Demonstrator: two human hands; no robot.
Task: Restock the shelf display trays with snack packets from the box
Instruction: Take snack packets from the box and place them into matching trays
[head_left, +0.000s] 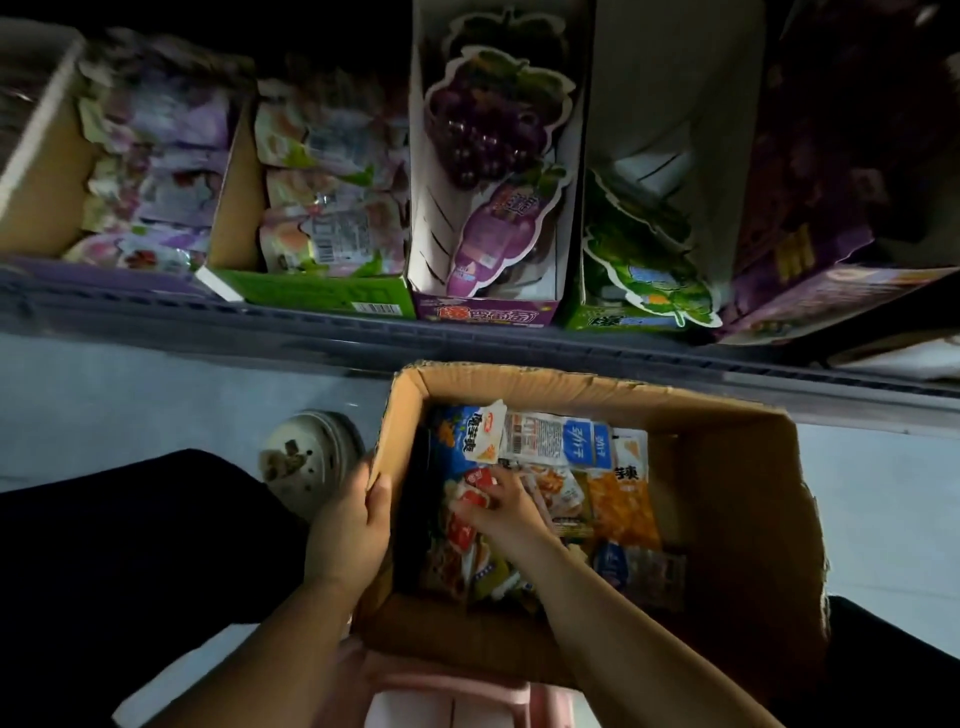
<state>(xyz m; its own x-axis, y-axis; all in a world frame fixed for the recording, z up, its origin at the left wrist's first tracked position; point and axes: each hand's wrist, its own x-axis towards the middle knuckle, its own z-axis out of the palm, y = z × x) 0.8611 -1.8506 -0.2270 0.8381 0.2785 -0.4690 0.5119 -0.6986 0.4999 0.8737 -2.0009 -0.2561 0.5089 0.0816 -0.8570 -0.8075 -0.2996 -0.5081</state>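
Fingers of my left hand (353, 519) curl over the left wall of the cardboard box (727, 519), gripping its edge. Inside the box, my right hand (498, 509) reaches down onto the heap of snack packets (561, 441), fingers and thumb pinching a red-and-white packet (470, 501) near the left side. An orange packet (623, 509) lies just right of that hand. On the shelf beyond stand, in order, a green tray (322, 296) of pale pouches, a purple grape tray (488, 309) and a green grape tray (613, 317).
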